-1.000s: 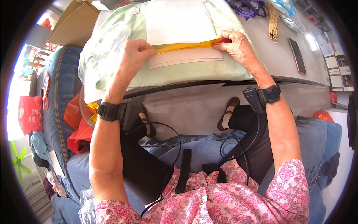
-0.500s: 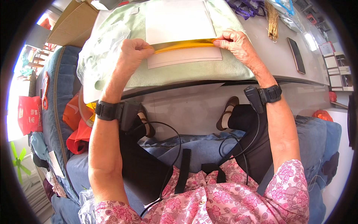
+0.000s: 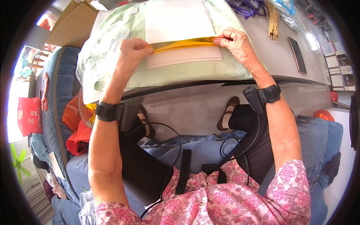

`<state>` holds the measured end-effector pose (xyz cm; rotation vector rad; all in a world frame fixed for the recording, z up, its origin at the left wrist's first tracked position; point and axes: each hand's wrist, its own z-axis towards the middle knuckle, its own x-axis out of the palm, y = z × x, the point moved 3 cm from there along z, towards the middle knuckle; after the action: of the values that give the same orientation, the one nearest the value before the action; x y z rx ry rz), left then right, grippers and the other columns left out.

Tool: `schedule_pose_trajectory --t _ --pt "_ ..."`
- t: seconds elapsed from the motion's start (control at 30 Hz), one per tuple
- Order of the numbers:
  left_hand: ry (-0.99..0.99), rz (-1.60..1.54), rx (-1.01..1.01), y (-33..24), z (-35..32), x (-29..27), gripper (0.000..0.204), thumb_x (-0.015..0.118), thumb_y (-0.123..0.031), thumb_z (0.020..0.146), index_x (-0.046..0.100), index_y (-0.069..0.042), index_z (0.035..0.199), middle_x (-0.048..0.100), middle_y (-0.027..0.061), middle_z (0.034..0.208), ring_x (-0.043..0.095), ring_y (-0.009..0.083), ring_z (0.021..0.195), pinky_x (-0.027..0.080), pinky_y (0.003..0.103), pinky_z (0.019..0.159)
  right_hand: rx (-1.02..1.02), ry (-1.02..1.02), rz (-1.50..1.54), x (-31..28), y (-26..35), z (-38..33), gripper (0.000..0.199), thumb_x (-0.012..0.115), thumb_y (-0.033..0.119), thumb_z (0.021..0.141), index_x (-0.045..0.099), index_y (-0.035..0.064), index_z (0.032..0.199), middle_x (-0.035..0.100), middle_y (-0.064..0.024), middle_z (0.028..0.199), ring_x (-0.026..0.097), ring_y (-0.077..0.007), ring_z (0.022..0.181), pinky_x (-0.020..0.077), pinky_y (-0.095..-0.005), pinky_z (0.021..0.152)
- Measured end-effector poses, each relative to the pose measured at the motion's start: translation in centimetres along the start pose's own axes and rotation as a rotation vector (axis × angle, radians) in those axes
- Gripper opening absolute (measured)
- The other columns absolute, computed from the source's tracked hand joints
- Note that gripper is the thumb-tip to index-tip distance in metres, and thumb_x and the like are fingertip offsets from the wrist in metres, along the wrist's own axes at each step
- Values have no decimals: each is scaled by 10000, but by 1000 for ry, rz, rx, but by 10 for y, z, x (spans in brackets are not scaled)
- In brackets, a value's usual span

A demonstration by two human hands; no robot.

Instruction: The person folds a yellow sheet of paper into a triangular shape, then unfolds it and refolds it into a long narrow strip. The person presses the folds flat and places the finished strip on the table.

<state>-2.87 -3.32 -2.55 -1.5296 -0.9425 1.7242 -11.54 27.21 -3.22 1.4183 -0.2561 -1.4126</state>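
Observation:
A shiny gold strip [image 3: 183, 45] is stretched level between my two hands; it looks like foil or glossy paper, and a lengthwise crease runs along it. My left hand [image 3: 133, 52] pinches its left end between thumb and fingers. At the opposite end, my right hand [image 3: 234, 43] grips it the same way. Beneath the strip lie white paper sheets [image 3: 178, 20], stacked slightly out of line, with their near edges showing below the gold. The sheets rest on a pale green towel [image 3: 195, 71] spread over the table.
Crumpled clear plastic [image 3: 99, 52] lies left of my left hand. On the table's right are a dark phone [image 3: 297, 55], a bundle of straw [image 3: 273, 24] and purple plastic [image 3: 248, 8]. A cardboard box [image 3: 73, 24] stands at the far left. Cables hang from both wrist straps.
The gold strip has tilted a little, now showing a crease along its length. Both hands keep their pinch and have shifted only very slightly left.

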Motion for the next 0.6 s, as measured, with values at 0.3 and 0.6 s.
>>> schedule_pose_trajectory --t 0.3,0.6 --pt "15 80 -3 7 2 0 176 702 -135 862 738 34 898 644 2 719 518 65 678 427 236 658 2 0 -6 2 0 0 200 731 170 858 673 -20 883 537 -19 771 516 -104 734 415 -271 692" --pt "34 43 -33 8 1 -4 172 717 -156 859 750 9 890 652 7 721 528 73 694 430 247 674 7 20 -44 3 -4 2 263 736 186 871 563 2 797 471 22 755 432 -76 714 377 -259 662"
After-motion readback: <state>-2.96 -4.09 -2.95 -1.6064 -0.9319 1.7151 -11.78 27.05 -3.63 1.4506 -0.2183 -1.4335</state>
